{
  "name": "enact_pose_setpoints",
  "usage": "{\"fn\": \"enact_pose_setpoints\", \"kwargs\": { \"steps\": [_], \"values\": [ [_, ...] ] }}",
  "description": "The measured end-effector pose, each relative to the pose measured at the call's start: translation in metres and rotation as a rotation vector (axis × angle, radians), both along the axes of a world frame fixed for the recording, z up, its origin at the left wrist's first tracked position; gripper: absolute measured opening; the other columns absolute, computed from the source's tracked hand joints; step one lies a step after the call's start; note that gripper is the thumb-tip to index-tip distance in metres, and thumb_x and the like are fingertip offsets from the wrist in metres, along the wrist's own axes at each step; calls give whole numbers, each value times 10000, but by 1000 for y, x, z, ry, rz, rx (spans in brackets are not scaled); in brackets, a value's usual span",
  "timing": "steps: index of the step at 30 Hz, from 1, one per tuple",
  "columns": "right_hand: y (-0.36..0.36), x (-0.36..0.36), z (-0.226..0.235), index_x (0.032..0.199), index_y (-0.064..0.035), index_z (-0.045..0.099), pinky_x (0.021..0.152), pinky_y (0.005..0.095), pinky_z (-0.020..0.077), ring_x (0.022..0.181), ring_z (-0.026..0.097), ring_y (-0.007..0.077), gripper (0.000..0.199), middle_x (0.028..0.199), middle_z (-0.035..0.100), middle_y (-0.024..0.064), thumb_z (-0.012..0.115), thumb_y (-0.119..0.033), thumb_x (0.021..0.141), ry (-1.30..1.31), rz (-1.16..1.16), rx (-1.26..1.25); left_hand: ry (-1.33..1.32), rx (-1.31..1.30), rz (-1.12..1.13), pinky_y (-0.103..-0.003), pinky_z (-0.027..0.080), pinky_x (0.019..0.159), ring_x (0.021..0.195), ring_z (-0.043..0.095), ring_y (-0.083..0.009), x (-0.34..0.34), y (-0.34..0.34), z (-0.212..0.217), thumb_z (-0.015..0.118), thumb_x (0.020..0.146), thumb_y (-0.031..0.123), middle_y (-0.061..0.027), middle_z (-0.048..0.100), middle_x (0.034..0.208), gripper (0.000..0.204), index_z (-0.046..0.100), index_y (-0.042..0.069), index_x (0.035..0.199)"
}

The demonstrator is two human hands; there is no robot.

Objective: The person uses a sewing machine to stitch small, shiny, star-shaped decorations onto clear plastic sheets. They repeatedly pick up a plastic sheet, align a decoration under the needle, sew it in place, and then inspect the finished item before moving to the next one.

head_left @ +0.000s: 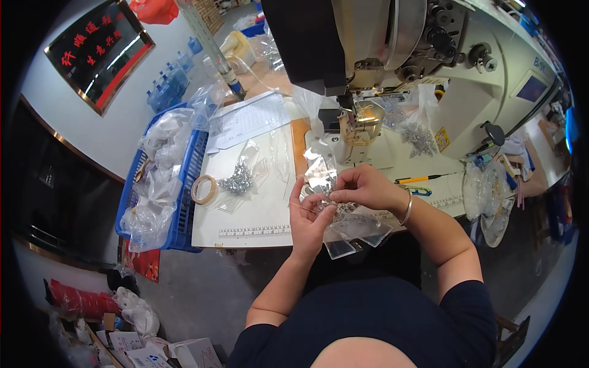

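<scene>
Fingers (334, 195) hiding small metal bits (341, 208)

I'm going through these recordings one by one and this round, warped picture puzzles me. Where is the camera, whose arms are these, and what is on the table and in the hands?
The picture comes from a wide fisheye camera worn on a person's head, looking down, so straight edges bend near the rim. The two forearms rising from the lower edge are that person's own. The left hand and right hand together hold a small clear plastic bag and a cluster of small shiny metal parts. Behind them stands an industrial sewing machine on a white table. On the table lie a tape roll, another clear bag of metal parts and a yellow pen. A blue crate of plastic bags sits at the left.
</scene>
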State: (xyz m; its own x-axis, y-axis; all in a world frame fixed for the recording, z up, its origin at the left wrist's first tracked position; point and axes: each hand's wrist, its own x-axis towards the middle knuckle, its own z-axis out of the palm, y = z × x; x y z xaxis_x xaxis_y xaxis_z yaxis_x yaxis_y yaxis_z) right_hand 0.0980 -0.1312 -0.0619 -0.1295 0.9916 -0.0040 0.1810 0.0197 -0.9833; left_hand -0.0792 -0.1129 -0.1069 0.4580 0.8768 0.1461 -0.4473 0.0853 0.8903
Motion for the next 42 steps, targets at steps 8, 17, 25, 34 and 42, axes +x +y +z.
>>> {"fn": "enact_pose_setpoints", "kwargs": {
  "steps": [8,17,25,34,42],
  "values": [
    [4,2,-5,718,-17,606,560,197,418,599,511,52,165,647,577,-7,681,-144,791,196,-115,-47,720,1429,653,-463,266,1027,1257,275,-322,-19,14,-21,594,706,-3,-161,253,1355,619,410,98,1288],
    [6,-4,2,765,3,633,563,213,430,598,521,68,221,656,587,17,656,-210,817,197,-84,-73,448,1466,528,-266,479,650,776,599,-179,-6,37,10,680,685,-28,-48,610,859,257,626,14,933],
    [-28,-9,13,767,9,656,698,246,474,712,603,116,242,741,648,58,653,-231,805,-31,-143,24,-286,-329,274,-247,481,681,792,570,-109,-6,32,1,563,833,3,-18,593,905,146,556,64,966],
    [-40,-38,-33,1159,-11,538,848,305,444,970,555,190,403,1081,571,82,662,-173,812,850,-243,-42,-255,-191,251,-260,478,707,793,568,-116,17,-4,-9,527,849,-32,-49,581,905,131,514,27,964],
    [-32,-51,-47,892,-3,629,656,204,453,714,558,76,154,805,624,44,688,-93,783,810,-656,42,53,117,455,-210,443,676,751,526,-77,32,-13,-27,600,810,-42,-38,562,861,156,507,2,927]
  ]
}}
